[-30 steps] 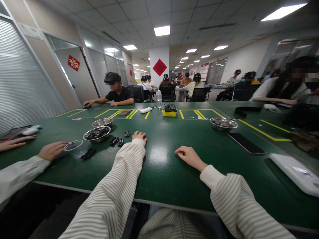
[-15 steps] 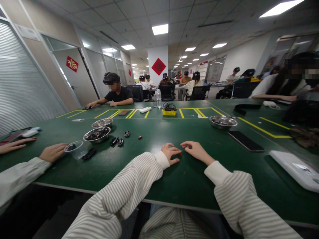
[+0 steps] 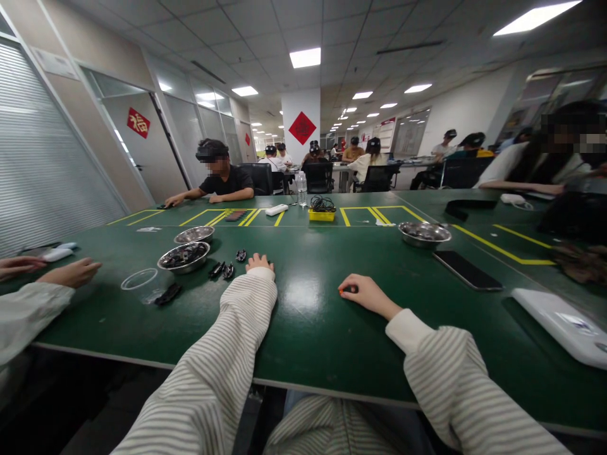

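Note:
My left hand is stretched forward over the table, fingers apart and bent downward. It covers the spot where a small red piece lay, and its fingertips are partly hidden. Closer to me, my right hand pinches a small black part with an orange-red end just above the tabletop; its exact kind is too small to tell. Left of my left hand lie several black plastic parts, among them one small shell and a pair of pieces.
Metal bowls of dark parts stand left and right. A clear plastic cup sits near a co-worker's hand. A phone, a white case and a yellow box of cables rest on the green table.
My left hand has moved away from my right, forward and left to the small red piece. My right hand stays nearly in place, the black part now visible in it. A co-worker's hand left the cup.

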`<state>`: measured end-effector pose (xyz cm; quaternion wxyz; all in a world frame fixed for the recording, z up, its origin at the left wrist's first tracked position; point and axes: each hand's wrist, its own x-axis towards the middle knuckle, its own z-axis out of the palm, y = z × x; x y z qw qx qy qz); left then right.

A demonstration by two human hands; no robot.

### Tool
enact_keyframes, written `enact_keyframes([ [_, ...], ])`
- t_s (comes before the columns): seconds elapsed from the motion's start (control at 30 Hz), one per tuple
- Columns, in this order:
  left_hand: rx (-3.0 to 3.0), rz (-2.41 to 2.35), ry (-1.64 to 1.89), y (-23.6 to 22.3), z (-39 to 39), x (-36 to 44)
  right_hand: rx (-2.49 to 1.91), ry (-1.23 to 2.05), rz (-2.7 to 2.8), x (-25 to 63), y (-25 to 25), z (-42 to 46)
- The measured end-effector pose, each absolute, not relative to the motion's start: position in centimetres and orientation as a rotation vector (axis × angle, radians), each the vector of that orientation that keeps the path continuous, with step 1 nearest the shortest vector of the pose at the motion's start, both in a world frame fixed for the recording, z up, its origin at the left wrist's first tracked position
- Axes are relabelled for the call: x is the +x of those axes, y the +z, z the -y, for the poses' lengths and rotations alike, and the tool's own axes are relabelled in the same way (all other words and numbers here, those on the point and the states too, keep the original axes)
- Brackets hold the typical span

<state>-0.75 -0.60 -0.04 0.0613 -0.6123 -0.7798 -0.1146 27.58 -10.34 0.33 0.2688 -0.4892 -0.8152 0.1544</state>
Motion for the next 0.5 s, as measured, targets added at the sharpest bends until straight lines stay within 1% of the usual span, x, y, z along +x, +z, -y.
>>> enact_keyframes([
  [0.07,-1.978,2.313,-0.328,-0.5,0.1,-1.0,-1.32,0.417,2.189,27.6,0.3,10.3],
  [0.23,-2.459,1.954,-0.449,-1.2,0.4,1.8,-1.336,0.385,2.17,27.4,0.1,10.3],
  [0.4,-2.889,1.503,-0.58,-1.8,3.9,6.5,-1.334,0.338,2.16,27.4,-0.1,10.4],
  [0.5,-3.002,1.271,-0.669,-2.0,6.1,8.6,-1.32,0.314,2.164,27.3,-0.2,10.4],
])
